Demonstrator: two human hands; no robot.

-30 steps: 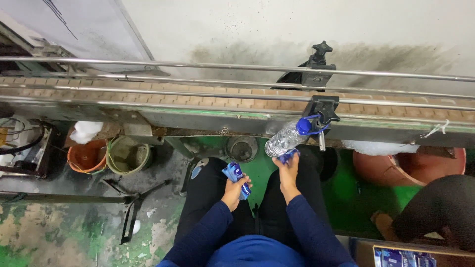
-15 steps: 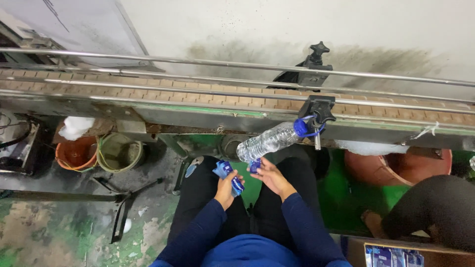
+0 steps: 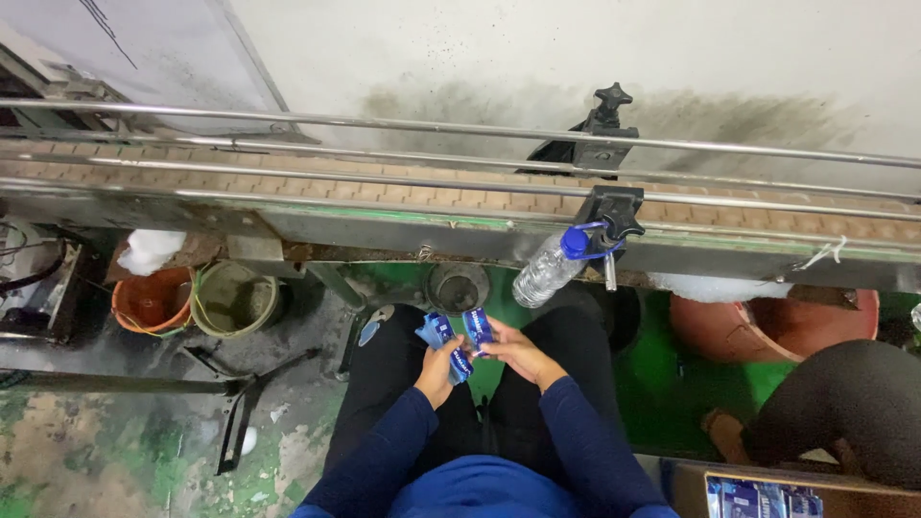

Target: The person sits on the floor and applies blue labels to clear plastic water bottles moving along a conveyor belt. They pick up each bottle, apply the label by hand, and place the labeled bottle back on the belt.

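Blue labels (image 3: pixel 459 341) are pinched in both hands (image 3: pixel 439 369) (image 3: pixel 518 353); one should be peeled off cleanly, bottle (image 3: pixel 551 267) resting nearby

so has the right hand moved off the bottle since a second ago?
Yes. The right hand has dropped from the clear bottle, away from the black bracket on the conveyor, down to the lap, meeting the left hand at the blue labels.

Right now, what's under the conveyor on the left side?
An orange bucket and a greenish bucket stand side by side on the floor, with a white wad above the orange one. The conveyor hides whatever lies further back.
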